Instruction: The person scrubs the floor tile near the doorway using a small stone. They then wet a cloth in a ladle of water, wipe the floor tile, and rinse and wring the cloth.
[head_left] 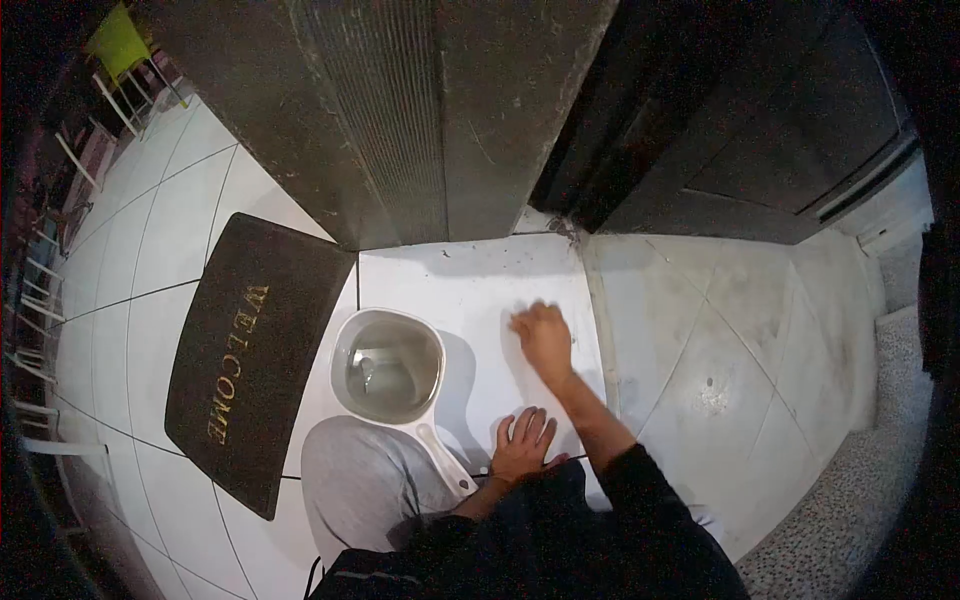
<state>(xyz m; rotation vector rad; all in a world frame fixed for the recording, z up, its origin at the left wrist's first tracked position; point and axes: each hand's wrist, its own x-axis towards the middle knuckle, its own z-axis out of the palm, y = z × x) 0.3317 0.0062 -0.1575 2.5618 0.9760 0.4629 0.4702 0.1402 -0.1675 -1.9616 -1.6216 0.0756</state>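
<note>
My left hand (522, 446) rests on the white tile floor (472, 285) with its fingers spread, close to my knee. Farther forward, my right hand (544, 340) is closed, fingers curled down at the same tile. Its fingertips are a little blurred, and whatever they may hold is hidden. Left of both hands stands a white water dipper (437, 385) with clear water in it. The dipper's handle points back toward me and ends beside my left wrist. Dark specks lie on the tile beyond my right hand.
A dark WELCOME doormat (262, 340) lies to the left. Ahead rises a dark door frame (400, 120), with a dark panelled door (770, 130) at right. My grey-clad knee (365, 475) is beside the dipper. A yellow-green chair (118, 42) stands far left.
</note>
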